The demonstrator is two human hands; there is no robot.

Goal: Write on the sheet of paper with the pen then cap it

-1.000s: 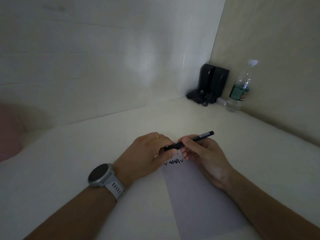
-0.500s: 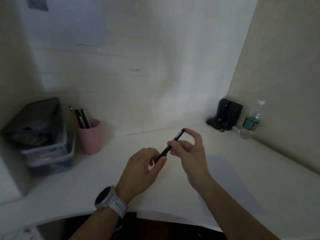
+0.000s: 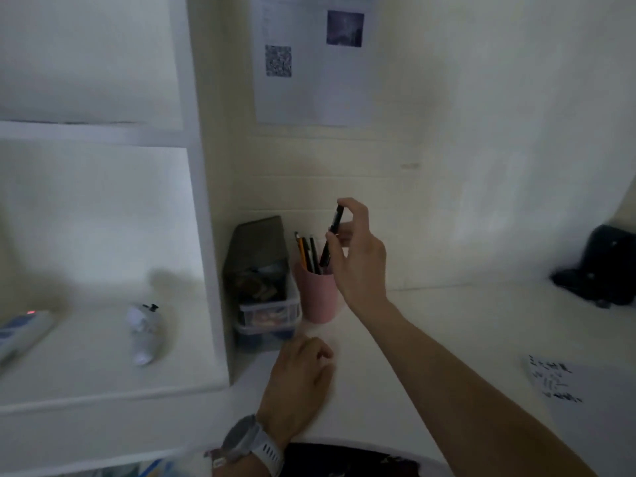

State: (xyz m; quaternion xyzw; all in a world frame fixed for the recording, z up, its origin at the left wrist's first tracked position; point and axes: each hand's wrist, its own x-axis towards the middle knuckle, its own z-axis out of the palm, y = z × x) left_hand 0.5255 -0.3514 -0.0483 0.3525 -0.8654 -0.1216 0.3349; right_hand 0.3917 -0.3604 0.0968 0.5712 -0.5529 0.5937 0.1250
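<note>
My right hand [image 3: 358, 259] holds the black pen [image 3: 332, 235] nearly upright, its lower end just over the pink cup [image 3: 316, 297] at the back of the desk. The cup holds several other pens and pencils. The pen looks capped, though blur makes this uncertain. My left hand [image 3: 297, 380], with a watch on the wrist, rests on the desk in front of the cup with fingers loosely curled and nothing in it. The sheet of paper [image 3: 581, 407], with dark handwriting near its top, lies on the desk at the far right.
Stacked clear bins [image 3: 266, 311] with a dark lid stand left of the cup. A white shelf unit [image 3: 103, 339] at left carries a small white device [image 3: 142, 333]. A black object [image 3: 602, 270] sits at the right wall. Printed sheets [image 3: 313, 60] hang above.
My view has swung left, away from the paper. My right hand carried the pen from in front of me to over the pink cup; my left hand let go and dropped to the desk.
</note>
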